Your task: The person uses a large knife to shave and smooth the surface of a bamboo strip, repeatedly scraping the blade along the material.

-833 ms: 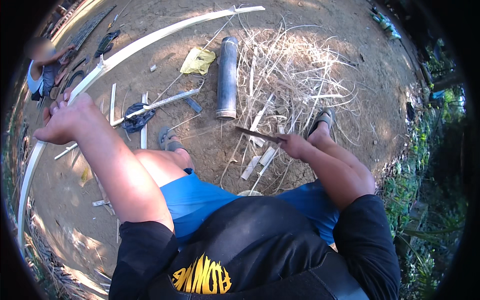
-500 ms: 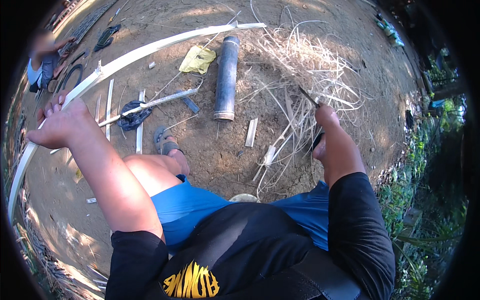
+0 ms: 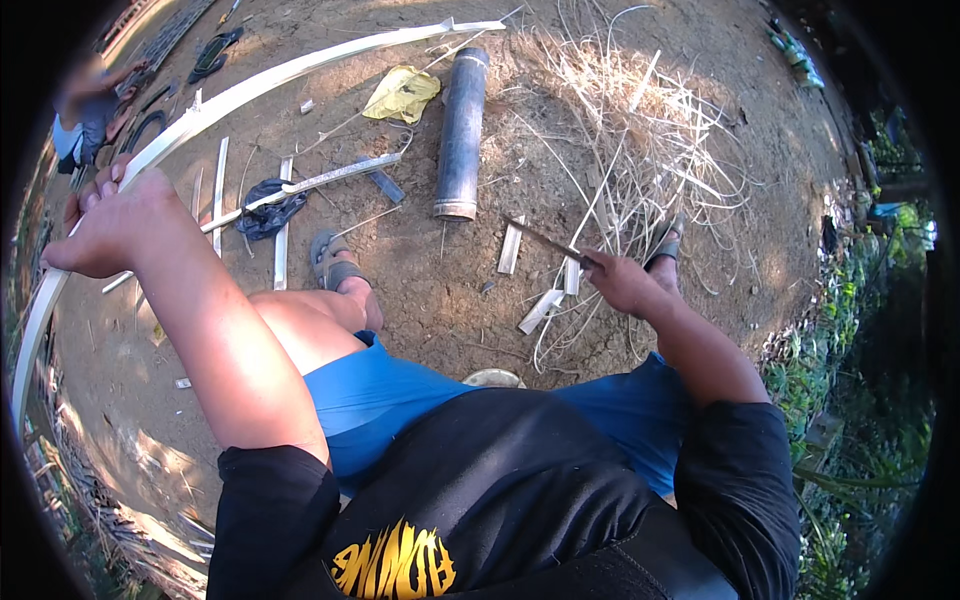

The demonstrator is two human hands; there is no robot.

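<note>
Left grip [image 3: 112, 228] outstretched, right grip [image 3: 622, 283] apparently tight

A black shirt [image 3: 520, 460] with short sleeves [image 3: 275, 510] and jagged yellow lettering [image 3: 395, 560] fills the bottom of the frame, below bright blue shorts [image 3: 385, 390] and, near mid-frame, greyish strapped sandals [image 3: 333, 265].

Bare, brown earthen ground [image 3: 420, 310] is dappled by pale patches of sunlight [image 3: 165, 458] and bordered along the right by leafy, green, partly shaded plants [image 3: 815, 385].
</note>
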